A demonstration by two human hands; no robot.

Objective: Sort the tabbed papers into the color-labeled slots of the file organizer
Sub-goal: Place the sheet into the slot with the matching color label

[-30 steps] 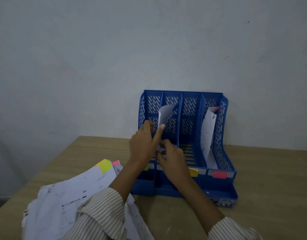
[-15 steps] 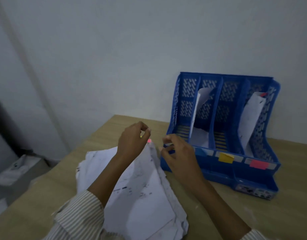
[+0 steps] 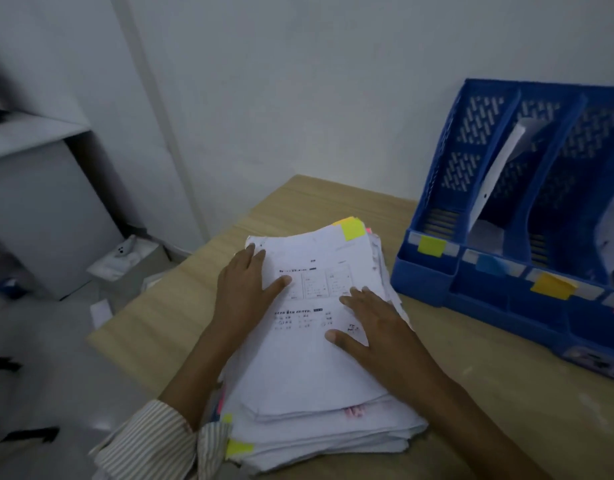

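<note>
While the stack of tabbed papers [image 3: 319,358] lies along the left edge of the tabletop [image 3: 489,393], reaching toward its far left corner, both of the person's hands rest flat on the top sheet. The left hand [image 3: 245,289] lies on the sheet's left side, fingers straight and loosely spread, the thumb angled inward over the printed text. The right hand [image 3: 371,327] lies just right of the sheet's middle, fingers extended toward the far edge and the thumb pointing left; neither hand curls round any paper. A yellow tab [image 3: 353,229] sticks up at the top sheet's far right corner, beyond the fingertips of both hands, and another yellow tab [image 3: 239,448] shows at the stack's near left corner beside the striped sleeve [image 3: 153,441]. The blue file organizer [image 3: 426,271] stands toward the far right of the tabletop against the wall, apart from the stack, with 1 white sheet [image 3: 495,174] leaning in its 2nd slot from the left.
</note>
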